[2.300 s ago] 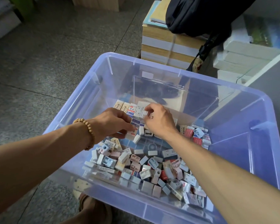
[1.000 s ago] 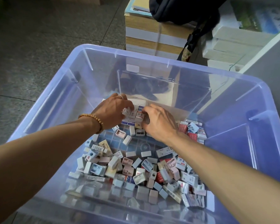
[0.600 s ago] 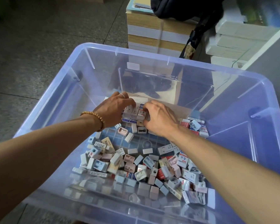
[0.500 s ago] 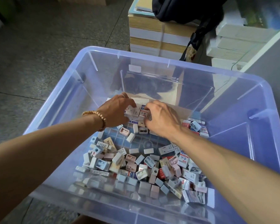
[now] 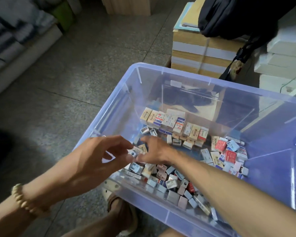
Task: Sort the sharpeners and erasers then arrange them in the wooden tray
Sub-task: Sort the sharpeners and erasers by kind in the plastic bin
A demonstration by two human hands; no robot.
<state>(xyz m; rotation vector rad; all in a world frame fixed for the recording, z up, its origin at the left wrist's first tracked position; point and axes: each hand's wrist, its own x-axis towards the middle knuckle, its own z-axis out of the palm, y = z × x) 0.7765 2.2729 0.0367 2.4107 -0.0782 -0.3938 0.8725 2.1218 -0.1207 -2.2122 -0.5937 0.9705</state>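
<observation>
Setting: grey speckled stone floor [image 5: 61, 86] is lying under everything, with a big translucent blue plastic storage bin [image 5: 272, 134] sitting on it; no desk is showing.
Background: a strapped stack of brown-and-white paper reams [image 5: 200, 53] is standing just behind the bin, and a black fabric bag [image 5: 232, 16] is hanging over it.
Sorted so far: a standing row of paper-sleeved rectangular erasers [image 5: 174, 123] is lining up along the bin's far wall, packed side by side. That looks like the finished part, and it is a small share.
Tray: a pale board is showing faintly behind that row, but I cannot tell whether it is the wooden tray.
Left to do: a loose jumble of small boxy sharpeners and erasers [image 5: 171, 180] is crowding the near side, and another mixed red-and-white heap [image 5: 227, 154] is waiting at the right. By my judgement, most of the job is ahead.
Left hand: the left hand [image 5: 94, 161] is hovering over the bin's near-left rim, its grip spread loosely, fingers relaxed and holding nothing I can make out.
Right hand: the right hand [image 5: 154, 151] is reaching into the left end of the pile, fingertips touching small pieces; blur is hiding whether the grip is pinching one, so I cannot tell.
Below: a brown sandalled foot [image 5: 121, 211] is peeking out beneath the bin.
</observation>
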